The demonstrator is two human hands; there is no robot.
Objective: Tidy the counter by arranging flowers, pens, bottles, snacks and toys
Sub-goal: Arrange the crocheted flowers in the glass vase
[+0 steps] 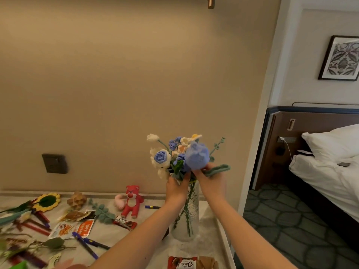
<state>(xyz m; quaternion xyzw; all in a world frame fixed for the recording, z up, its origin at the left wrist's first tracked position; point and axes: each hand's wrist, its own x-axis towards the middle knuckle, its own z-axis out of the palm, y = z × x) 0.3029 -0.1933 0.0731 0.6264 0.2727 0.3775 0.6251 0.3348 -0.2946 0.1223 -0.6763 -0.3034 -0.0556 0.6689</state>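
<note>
Both hands work at the mouth of the vase (186,216), at the bench's 3 o'clock end. Left hand (175,188) has its fingers curled round the gathered stems of the bouquet (172,156) just above the rim. Right hand (210,181) pinches the base of a large blue flower (196,157) and its green leaf (217,169), apparently seating it among the others.

Progress, as judged: early to middle. Most knitted flowers stand in the vase; the rest of the task looks undone.

Outstanding on the bench (108,247):
- Sunflower (46,201) and other loose stems lie at 9 o'clock, with a green sprig (103,211) nearer the centre.
- Pens (91,243) lie scattered at 7 to 8 o'clock; one more pen (152,207) lies left of the vase.
- Snack packets: an orange pouch (72,229), a chocolate bar (125,222), and another bar (182,263) at 6 o'clock.
- Red bear (132,200) sits against the wall at 11 o'clock, a pink toy (119,202) touching it.
- No bottle can be made out.

Obstructions: none near the vase. Loose stems overlie the red pens at 9 o'clock, so those will need lifting first.
</note>
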